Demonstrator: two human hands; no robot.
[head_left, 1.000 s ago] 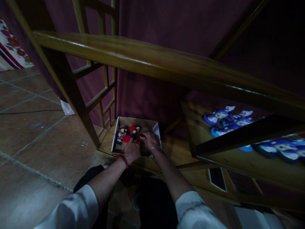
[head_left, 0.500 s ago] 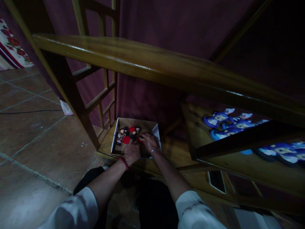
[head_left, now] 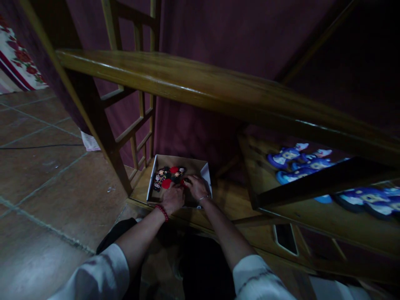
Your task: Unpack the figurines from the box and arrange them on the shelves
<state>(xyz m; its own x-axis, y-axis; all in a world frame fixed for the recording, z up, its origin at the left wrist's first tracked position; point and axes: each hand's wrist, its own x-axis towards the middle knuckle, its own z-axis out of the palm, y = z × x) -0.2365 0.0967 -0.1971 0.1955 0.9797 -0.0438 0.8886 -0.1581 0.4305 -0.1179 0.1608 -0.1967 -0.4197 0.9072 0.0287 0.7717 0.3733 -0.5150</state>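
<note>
A shallow cardboard box with white sides (head_left: 151, 183) sits on a low wooden shelf. Several small black, red and yellow cartoon figurines (head_left: 161, 171) lie in its left and middle part, with round red pieces (head_left: 166, 183) among them. My left hand (head_left: 173, 198), a red bead bracelet at its wrist, reaches over the front edge with fingers bent down; what they hold is hidden. Close beside it, my right hand (head_left: 196, 187), wearing a silver bracelet, has its fingers curled on a small black-and-red figurine (head_left: 186, 180).
A wooden rail (head_left: 187, 79) crosses above the box, and a lattice side panel (head_left: 134, 125) rises at its left. On a wooden shelf to the right lie blue-and-white figures (head_left: 312, 164). A dark phone-like rectangle (head_left: 285, 238) rests on the wood below them. A black cable (head_left: 40, 146) crosses the floor.
The view has shifted slightly, so the scene sits a little farther right. Both hands stay in the box in nearly the same pose.
</note>
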